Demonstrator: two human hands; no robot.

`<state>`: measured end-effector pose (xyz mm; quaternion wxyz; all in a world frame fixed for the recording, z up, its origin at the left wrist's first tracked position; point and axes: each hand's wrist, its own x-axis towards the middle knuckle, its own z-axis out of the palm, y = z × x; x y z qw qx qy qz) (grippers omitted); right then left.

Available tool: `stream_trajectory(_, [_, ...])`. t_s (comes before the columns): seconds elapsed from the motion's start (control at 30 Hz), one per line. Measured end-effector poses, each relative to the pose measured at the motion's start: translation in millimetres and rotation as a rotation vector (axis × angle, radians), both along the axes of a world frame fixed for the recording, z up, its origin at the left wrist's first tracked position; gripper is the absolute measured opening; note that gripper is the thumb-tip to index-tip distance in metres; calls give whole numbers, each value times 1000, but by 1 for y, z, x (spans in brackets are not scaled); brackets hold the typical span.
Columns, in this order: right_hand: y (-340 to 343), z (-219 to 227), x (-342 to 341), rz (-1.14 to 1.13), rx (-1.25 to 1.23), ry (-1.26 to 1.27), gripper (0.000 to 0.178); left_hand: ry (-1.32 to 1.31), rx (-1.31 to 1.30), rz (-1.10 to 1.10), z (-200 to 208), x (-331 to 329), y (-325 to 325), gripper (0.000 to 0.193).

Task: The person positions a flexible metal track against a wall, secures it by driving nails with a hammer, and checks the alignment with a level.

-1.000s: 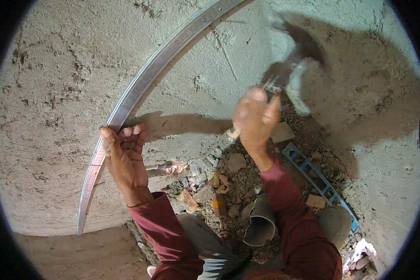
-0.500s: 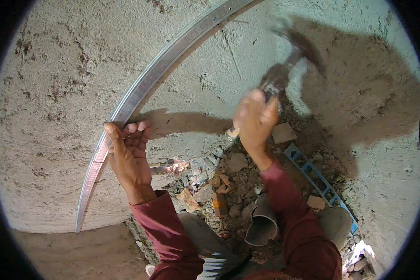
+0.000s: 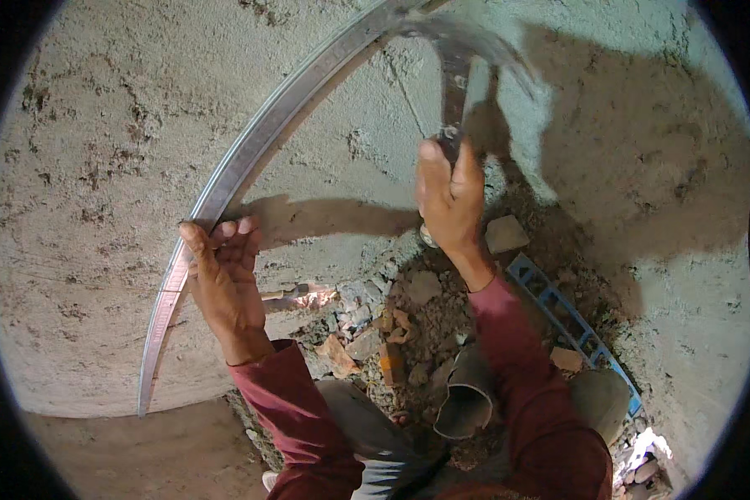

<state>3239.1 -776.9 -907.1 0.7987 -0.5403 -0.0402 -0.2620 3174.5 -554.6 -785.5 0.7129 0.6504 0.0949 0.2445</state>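
My left hand (image 3: pixel 223 268) grips a long metal straightedge (image 3: pixel 250 158) pressed flat against a rough plastered wall (image 3: pixel 100 167); the bar runs from lower left up to the top centre. My right hand (image 3: pixel 450 196) is closed around the handle of a hammer (image 3: pixel 467 58), raised against the wall near the bar's upper end. The hammer head is blurred with motion. Both forearms wear dark red sleeves.
Broken bricks and rubble (image 3: pixel 392 333) lie at the wall's foot below my hands. A blue spirit level (image 3: pixel 571 325) rests diagonally on the debris at right. A grey pipe end (image 3: pixel 462 404) sticks up near my knees. Bare earth (image 3: pixel 142 454) lies at lower left.
My right hand has swung the hammer leftwards and upwards toward the top of the straightedge. My left hand stays in its place on the bar.
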Motion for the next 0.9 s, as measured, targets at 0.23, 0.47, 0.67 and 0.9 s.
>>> stream_trajectory(0.23, [11,-18,7,-145,75,-51,21,3,-1,-15,1,5,-6,45])
stream_trajectory(0.47, [17,-5,-7,-59,304,-128,22,-16,-22,3,0,3,-3,44])
stream_trajectory(0.67, [11,-1,5,-66,-33,-26,21,4,-22,-20,-1,1,3,39])
stream_trajectory(0.9, [-3,-7,9,5,-127,116,20,-21,-38,-43,-3,3,-6,36])
